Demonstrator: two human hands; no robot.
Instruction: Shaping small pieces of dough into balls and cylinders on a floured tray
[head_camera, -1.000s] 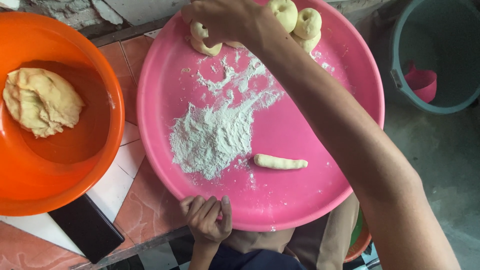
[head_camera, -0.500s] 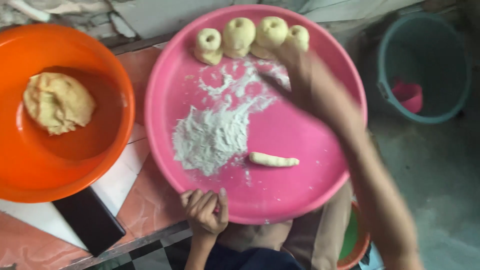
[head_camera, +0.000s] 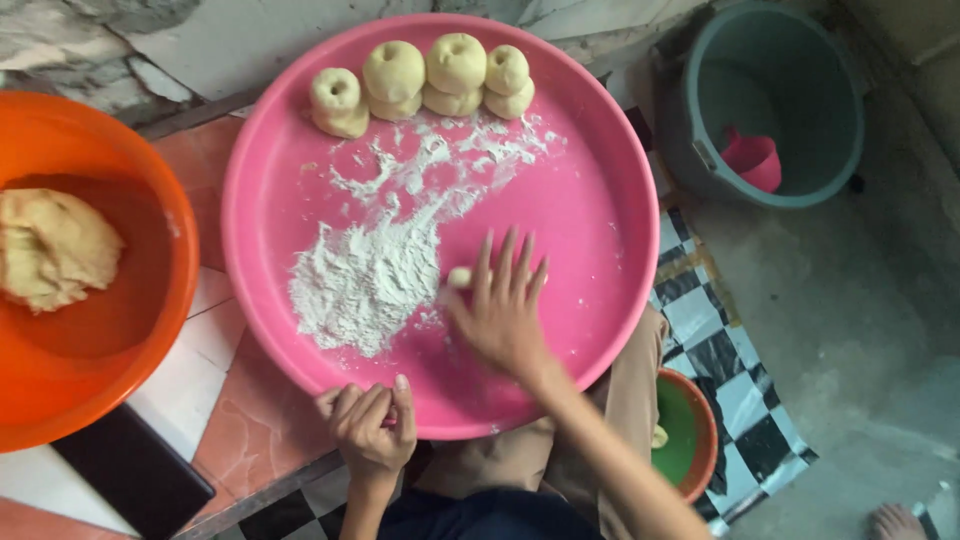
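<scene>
Four rounded dough rings line the glossy pink tray; powdery flour lies scattered.

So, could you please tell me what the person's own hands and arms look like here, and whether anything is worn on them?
Both hands are bare: no gloves, rings, watch or bracelet show. The right hand and its slim forearm are uncovered as far as the bottom edge of the picture, with no sleeve in view. The left hand and wrist are bare too. Fingernails look short and unpainted.
</scene>
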